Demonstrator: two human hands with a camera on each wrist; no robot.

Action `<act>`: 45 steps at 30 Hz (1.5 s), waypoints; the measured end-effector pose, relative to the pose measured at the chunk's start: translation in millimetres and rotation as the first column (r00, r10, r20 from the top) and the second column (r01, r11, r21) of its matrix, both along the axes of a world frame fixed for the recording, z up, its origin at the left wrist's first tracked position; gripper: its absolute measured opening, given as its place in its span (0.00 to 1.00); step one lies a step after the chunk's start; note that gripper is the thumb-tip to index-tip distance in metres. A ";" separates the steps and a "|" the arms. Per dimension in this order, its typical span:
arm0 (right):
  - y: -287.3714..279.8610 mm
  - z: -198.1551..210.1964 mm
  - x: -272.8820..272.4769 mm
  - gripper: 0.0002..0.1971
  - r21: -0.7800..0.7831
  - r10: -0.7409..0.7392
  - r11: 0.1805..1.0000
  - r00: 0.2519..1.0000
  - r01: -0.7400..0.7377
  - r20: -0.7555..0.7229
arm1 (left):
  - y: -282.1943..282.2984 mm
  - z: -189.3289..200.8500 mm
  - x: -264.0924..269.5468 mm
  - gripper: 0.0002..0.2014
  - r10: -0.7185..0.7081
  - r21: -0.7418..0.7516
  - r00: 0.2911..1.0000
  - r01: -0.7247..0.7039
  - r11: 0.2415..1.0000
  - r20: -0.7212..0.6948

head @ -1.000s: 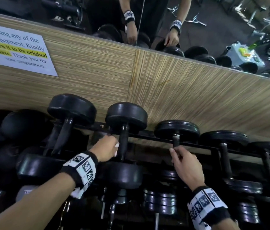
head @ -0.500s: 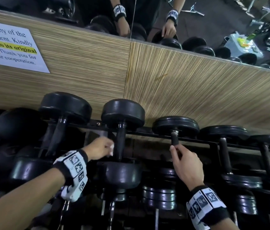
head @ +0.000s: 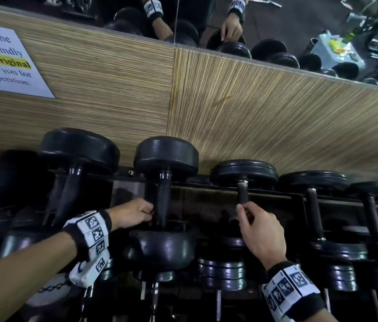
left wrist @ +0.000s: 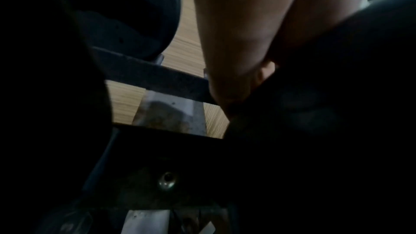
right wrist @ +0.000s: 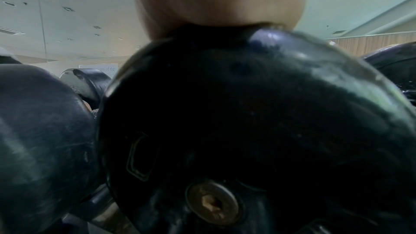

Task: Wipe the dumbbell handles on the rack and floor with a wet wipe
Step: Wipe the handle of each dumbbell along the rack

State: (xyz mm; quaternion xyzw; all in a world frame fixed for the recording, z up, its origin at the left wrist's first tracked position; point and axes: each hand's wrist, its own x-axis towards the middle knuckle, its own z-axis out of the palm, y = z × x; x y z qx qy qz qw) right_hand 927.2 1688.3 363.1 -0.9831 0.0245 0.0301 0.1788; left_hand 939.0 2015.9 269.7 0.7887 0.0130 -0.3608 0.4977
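Five dumbbells sit along the rack's top rail (head: 206,185). The left hand (head: 132,214) curls round the second dumbbell's handle (head: 162,205); no wet wipe shows now. The right hand (head: 261,231) grips the third dumbbell's handle (head: 243,194). A wall notice (head: 4,63), far left, reads "its original" and "Thank you for". Only the right wrist view shows that dumbbell's end bolt (right wrist: 212,202).
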 end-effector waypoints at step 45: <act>4.3 6.1 -3.6 0.10 -0.019 -0.015 1.000 1.000 0.015 -0.006 | -4.2 7.3 -11.4 0.17 0.189 -0.070 0.974 -0.182 0.981 0.121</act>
